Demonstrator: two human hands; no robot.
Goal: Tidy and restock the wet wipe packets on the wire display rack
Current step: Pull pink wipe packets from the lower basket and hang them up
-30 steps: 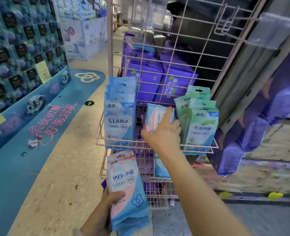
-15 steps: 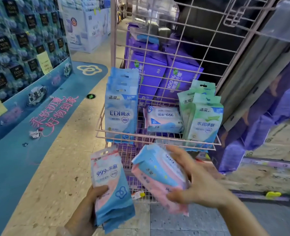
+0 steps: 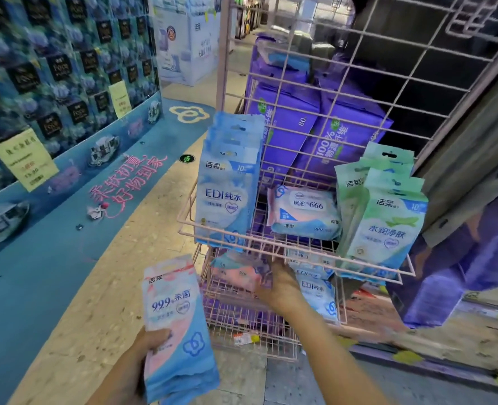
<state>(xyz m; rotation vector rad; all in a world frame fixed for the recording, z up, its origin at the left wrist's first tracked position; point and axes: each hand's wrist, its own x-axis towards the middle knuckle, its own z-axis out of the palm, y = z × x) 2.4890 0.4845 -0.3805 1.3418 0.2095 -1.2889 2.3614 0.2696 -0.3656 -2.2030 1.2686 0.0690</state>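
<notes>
The pink wire rack [image 3: 224, 54] has an upper basket with blue EDI packets [image 3: 227, 197] standing at its left and green packets [image 3: 385, 226] at its right. Between them a pink-and-blue 99.9% packet [image 3: 303, 211] lies flat. My left hand [image 3: 147, 343] grips a stack of pink-and-blue 99.9% packets [image 3: 174, 323] low in front of the rack. My right hand [image 3: 280, 285] reaches into the lower basket and holds a pink-and-blue packet [image 3: 236, 273] by its right end. More EDI packets [image 3: 318, 293] lie just right of that hand.
Large purple tissue packs [image 3: 344, 133] are stacked behind the rack's grid. A blue product display wall [image 3: 52, 83] runs along the left, with a blue floor graphic [image 3: 52, 229] below it. A dark pillar [image 3: 470, 141] stands to the right of the rack.
My right hand took a pink-and-blue packet out of the upper basket, brought it toward me, then moved it down into the lower basket. The left hand kept its stack.
</notes>
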